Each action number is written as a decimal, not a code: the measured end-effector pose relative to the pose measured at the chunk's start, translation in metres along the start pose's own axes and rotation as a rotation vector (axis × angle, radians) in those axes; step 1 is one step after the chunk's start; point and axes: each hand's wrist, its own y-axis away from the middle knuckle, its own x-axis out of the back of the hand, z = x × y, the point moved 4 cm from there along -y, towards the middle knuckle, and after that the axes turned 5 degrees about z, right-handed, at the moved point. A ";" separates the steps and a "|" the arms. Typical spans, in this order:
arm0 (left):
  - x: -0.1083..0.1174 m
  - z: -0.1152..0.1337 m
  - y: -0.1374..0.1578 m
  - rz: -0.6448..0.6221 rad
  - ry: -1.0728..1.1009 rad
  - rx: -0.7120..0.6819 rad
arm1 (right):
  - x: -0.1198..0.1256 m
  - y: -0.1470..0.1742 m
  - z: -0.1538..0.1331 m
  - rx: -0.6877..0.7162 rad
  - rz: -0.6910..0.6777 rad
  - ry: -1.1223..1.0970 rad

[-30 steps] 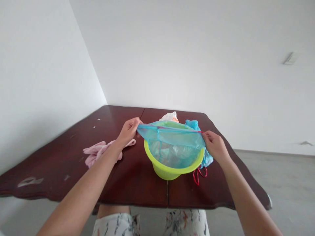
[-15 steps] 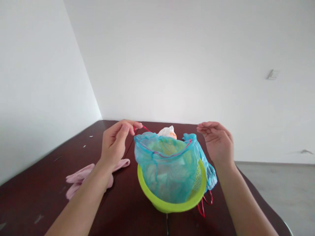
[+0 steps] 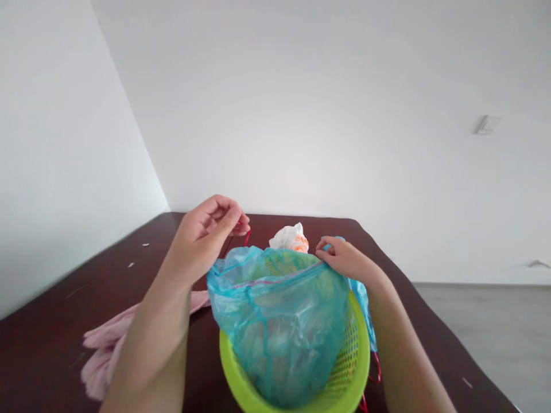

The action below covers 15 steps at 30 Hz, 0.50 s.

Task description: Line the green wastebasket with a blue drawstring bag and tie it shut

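A translucent blue drawstring garbage bag (image 3: 284,327) lies in a lime-green perforated basket (image 3: 359,355), its rim raised above the far side. Pinched in my left hand (image 3: 213,229) is the bag's red drawstring (image 3: 247,237), at the upper left. At the rim's right end my right hand (image 3: 344,255) has its fingers closed on the bag's edge. Behind that hand and down the basket's right side hangs more blue plastic (image 3: 362,310), with red string near the table. What the bag holds, if anything, is not clear through the plastic.
On the dark red-brown table (image 3: 142,287), a crumpled white bag with orange print (image 3: 290,237) sits behind the basket. Pink cloth (image 3: 107,344), perhaps gloves, lies at the left, partly behind my left forearm. White walls stand behind and left.
My right hand has come in leftward and closed on the bag's rim. My left hand has raised the drawstring slightly. Basket and bag appear nearer and lower in view.
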 end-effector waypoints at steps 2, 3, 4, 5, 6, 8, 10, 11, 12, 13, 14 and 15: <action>0.001 -0.004 0.001 0.066 0.130 -0.026 | -0.001 -0.002 -0.002 0.031 -0.014 -0.163; 0.003 -0.006 0.001 0.106 0.187 -0.050 | 0.001 -0.002 -0.003 0.032 0.005 -0.223; 0.005 -0.007 0.001 0.146 0.226 -0.079 | 0.003 -0.001 -0.004 0.023 0.025 -0.257; 0.008 -0.007 0.001 0.180 0.243 -0.108 | 0.005 0.000 -0.004 0.010 0.030 -0.263; 0.010 -0.008 0.000 0.203 0.234 -0.129 | 0.007 0.001 -0.005 -0.004 0.014 -0.251; 0.014 -0.009 -0.001 0.200 0.151 -0.156 | 0.007 0.004 -0.008 -0.011 -0.086 -0.218; 0.014 -0.009 -0.001 0.154 0.049 -0.190 | 0.007 0.007 -0.013 0.027 -0.180 -0.219; 0.013 -0.010 -0.001 0.136 0.008 -0.210 | 0.008 0.007 -0.016 0.054 -0.203 -0.229; 0.012 -0.011 -0.001 0.124 -0.017 -0.229 | 0.008 0.008 -0.018 0.076 -0.210 -0.244; 0.011 -0.012 -0.001 0.122 -0.024 -0.241 | 0.007 0.008 -0.019 0.089 -0.206 -0.266; 0.009 -0.012 -0.002 0.131 -0.017 -0.250 | 0.006 0.008 -0.020 0.095 -0.198 -0.296; 0.007 -0.013 -0.002 0.147 -0.003 -0.259 | 0.005 0.007 -0.020 0.099 -0.190 -0.332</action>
